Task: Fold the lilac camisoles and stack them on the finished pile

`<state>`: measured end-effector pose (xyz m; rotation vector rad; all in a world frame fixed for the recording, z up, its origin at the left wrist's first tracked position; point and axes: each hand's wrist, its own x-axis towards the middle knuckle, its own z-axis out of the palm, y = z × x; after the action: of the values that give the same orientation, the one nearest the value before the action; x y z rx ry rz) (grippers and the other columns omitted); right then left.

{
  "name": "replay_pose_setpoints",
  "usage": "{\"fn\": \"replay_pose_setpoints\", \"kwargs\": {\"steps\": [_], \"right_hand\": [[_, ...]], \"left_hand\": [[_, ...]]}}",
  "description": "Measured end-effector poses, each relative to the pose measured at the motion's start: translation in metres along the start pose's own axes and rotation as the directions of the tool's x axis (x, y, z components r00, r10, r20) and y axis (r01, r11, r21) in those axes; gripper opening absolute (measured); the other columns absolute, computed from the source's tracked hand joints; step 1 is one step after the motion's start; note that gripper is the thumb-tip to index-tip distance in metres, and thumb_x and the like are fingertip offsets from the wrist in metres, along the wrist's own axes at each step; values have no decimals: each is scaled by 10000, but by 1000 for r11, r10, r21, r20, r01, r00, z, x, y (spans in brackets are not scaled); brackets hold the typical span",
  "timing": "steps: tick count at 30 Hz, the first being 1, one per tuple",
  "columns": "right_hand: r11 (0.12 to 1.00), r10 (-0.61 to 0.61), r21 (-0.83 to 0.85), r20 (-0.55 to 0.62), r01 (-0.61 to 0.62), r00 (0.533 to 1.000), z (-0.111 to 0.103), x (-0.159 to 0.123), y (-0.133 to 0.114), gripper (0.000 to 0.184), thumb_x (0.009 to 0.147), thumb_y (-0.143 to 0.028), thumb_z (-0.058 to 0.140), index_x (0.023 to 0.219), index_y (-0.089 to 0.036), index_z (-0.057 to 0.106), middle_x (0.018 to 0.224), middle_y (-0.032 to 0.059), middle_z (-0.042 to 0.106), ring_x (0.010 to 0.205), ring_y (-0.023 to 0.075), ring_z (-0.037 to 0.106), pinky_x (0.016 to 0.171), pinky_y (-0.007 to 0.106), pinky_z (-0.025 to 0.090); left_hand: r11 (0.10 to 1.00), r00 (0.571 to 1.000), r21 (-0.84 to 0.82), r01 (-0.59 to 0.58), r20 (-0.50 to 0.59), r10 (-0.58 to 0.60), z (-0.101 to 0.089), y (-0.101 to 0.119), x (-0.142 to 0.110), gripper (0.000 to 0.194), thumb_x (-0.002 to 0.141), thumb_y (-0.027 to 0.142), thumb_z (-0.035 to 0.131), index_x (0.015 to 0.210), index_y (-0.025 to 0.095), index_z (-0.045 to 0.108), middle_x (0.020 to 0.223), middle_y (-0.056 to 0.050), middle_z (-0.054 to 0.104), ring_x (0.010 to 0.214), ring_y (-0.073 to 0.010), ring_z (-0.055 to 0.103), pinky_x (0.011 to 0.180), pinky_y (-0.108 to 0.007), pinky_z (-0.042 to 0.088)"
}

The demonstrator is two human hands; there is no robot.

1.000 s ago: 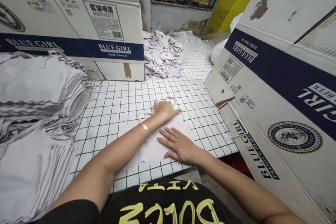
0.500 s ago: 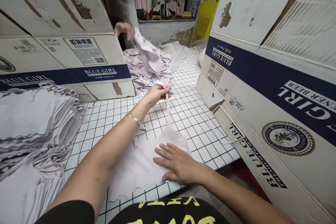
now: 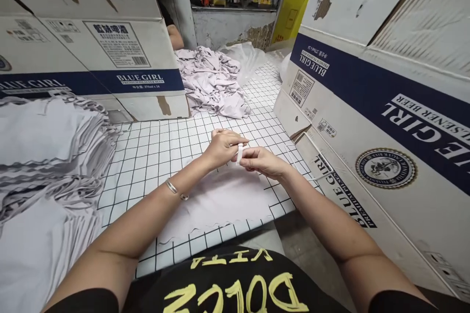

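Between my two hands is a short white strap, running from the fingers of one to the other. My left hand pinches its upper part, and my right hand grips its lower end between thumb and fingers. Just below them a pale pink cloth piece with a wavy edge lies flat on the grid-patterned tabletop. Whether the strap is joined to this cloth is hidden by the hands.
Stacks of folded pale cloth stand at the left. A crumpled heap of pink cloth and clear plastic lie at the back. Large cartons flank both sides, left and right. Another person's arm shows behind the left carton.
My right hand has lifted off the cloth and joined my left at the strap, which my left hand has drawn nearer. The other person's hand has withdrawn from the heap, where cloth was moving.
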<state>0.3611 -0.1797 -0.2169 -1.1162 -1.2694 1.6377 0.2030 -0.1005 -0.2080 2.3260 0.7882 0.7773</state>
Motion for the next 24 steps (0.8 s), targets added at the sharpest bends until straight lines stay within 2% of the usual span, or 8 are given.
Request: {"fn": "replay_pose_setpoints", "kwargs": {"steps": [3,6,9,11,13,16,20,24], "right_hand": [[998,65,-25,-4,-65,998,1,4,2,281,664,-363,807,801,-136,712,682,-2,603,546,63,435,485,217,308],[993,118,27,-92,-116,989,-4,6,10,320,646,-352,818,860,-142,705,717,24,653,577,82,524,470,203,329],[987,151,74,-162,-141,975,-7,8,24,314,629,-346,830,818,-146,678,743,39,669,591,95,561,440,191,325],[988,144,73,-174,-133,974,-6,10,33,296,624,-335,833,780,-144,669,726,26,652,553,80,531,424,191,311],[990,133,58,-168,-125,977,-2,12,40,288,629,-331,828,774,-141,668,719,20,641,535,73,512,415,195,304],[986,163,51,-151,-157,975,5,14,44,321,633,-339,819,828,-147,652,731,34,662,567,98,557,410,191,301],[984,179,18,-146,-179,973,8,15,47,332,615,-331,825,821,-143,645,689,27,653,567,108,566,419,196,303],[982,183,-19,-157,-188,971,5,15,49,299,644,-340,805,817,-139,668,561,-34,547,482,65,447,429,203,269]], "left_hand": [[991,996,100,85,-32,-82,-3,1,-14,278,817,121,520,982,236,712,1027,-22,728,1044,-217,598,996,-427,260],[933,967,253,255,-72,-245,0,-4,-51,157,863,301,570,949,199,652,1015,-74,690,996,-261,560,912,-438,277],[876,924,340,342,51,-380,11,-7,-92,244,829,431,630,845,189,598,945,-77,665,971,-291,519,882,-459,260],[868,899,329,371,105,-425,18,-6,-109,249,814,423,656,844,188,580,942,-71,657,972,-292,505,866,-452,260],[872,886,290,393,133,-444,22,-4,-114,178,821,347,651,820,190,567,932,-57,652,967,-278,501,849,-432,262],[890,876,199,411,184,-446,25,-1,-109,66,813,224,614,823,197,555,907,-30,652,954,-253,510,837,-410,265],[876,863,178,448,169,-476,30,-1,-103,194,822,279,617,999,207,581,902,-47,654,957,-276,517,831,-421,274],[880,876,225,419,155,-457,33,-3,-103,71,834,267,603,875,212,621,999,-68,619,1024,-297,491,822,-422,265]]}}
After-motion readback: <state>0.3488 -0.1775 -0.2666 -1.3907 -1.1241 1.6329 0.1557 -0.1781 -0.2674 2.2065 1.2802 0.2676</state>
